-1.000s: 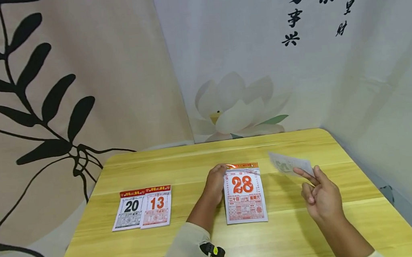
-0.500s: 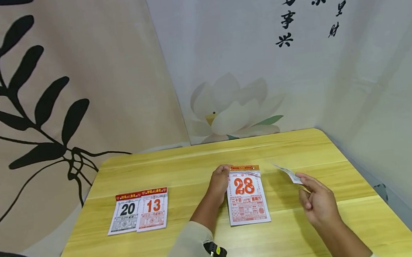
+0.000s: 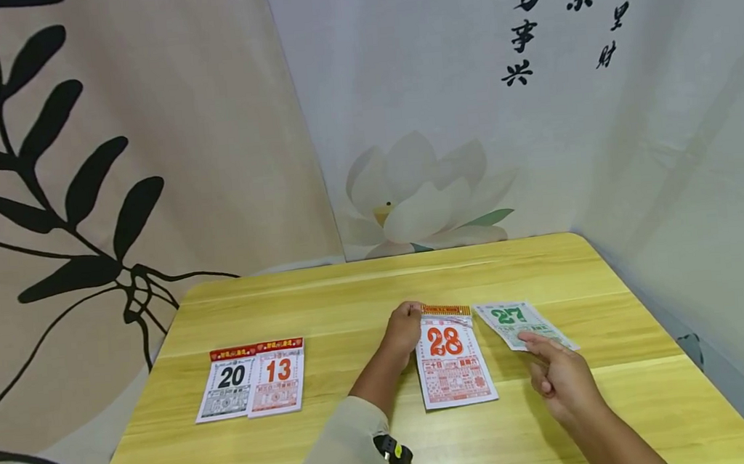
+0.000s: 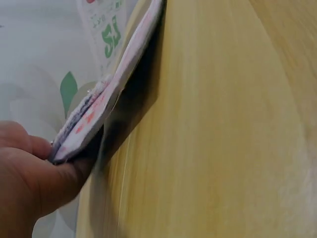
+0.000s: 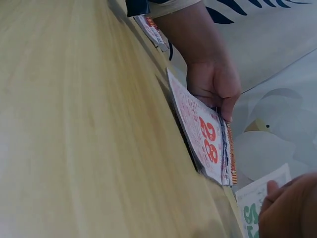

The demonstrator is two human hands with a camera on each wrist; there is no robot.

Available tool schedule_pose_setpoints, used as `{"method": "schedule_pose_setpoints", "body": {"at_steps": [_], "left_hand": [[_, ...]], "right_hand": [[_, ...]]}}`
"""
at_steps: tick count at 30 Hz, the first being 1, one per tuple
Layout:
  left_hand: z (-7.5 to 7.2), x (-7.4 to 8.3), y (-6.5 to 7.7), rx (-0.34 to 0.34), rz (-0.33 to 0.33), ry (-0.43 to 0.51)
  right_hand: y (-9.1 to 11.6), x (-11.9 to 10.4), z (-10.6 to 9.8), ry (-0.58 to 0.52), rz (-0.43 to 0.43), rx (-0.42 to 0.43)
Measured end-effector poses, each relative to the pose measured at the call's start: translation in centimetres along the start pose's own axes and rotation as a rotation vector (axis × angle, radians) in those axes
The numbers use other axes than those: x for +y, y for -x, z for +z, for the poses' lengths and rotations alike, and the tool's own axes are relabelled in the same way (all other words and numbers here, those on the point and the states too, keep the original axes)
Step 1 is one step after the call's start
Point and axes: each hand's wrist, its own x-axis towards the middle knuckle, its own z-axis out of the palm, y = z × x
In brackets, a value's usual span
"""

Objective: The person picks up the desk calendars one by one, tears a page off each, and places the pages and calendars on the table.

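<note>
My left hand (image 3: 403,331) grips the upper left corner of a tear-off calendar (image 3: 457,377), its front page showing a red 28. In the left wrist view, thumb and fingers clasp the edge of the calendar (image 4: 94,116), whose top end is tilted up off the table. To its right, my right hand (image 3: 563,377) pinches a loose calendar page (image 3: 510,316) by its lower edge. A green 27 is printed on that page, which lies close beside the calendar's top. The right wrist view shows part of the page (image 5: 250,196) behind my fingers.
Two more calendar pads lie side by side on the left of the wooden table (image 3: 351,299): one with a black 20 (image 3: 228,389), one with a red 13 (image 3: 276,389). A printed curtain (image 3: 242,162) hangs behind the table.
The loose page, seen from its back and then nearly edge-on, now faces up with its 27 visible and is nearer the calendar. My left hand and the calendar have shifted slightly right.
</note>
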Motion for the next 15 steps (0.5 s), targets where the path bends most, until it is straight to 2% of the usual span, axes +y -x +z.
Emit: {"method": "schedule_pose_setpoints", "body": {"at_steps": [6, 11, 15], "left_hand": [[-0.2, 0.0, 0.1, 0.031, 0.044, -0.167], [-0.2, 0.0, 0.1, 0.068, 0.090, -0.312], [-0.2, 0.0, 0.0, 0.116, 0.096, -0.404]], "right_hand": [[0.0, 0.5, 0.3, 0.085, 0.126, 0.031], [0.1, 1.0, 0.3, 0.140, 0.161, 0.014], [0.4, 1.5, 0.3, 0.177, 0.187, -0.016]]}}
